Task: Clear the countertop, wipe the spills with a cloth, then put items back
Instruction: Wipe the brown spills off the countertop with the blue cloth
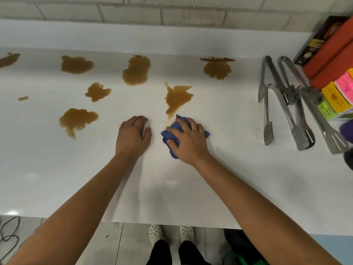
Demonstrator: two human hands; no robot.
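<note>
Several brown spills [136, 70] mark the countertop [219, 178]; your right hand [188, 141] grips the blue cloth [172, 131], left hand [133, 135] rests flat, fingers relaxed.

Blue cloth [184, 131] mostly hidden under right hand [188, 141]; leftmost spill [8, 60], dark box [321, 38] cut by frame edges.

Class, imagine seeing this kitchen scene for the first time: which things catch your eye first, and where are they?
Brown spills dot the white countertop from left to centre. At the front centre, the right hand presses a blue cloth beside the nearest spill, with the left hand flat beside it. Metal tongs lie on the right.
</note>
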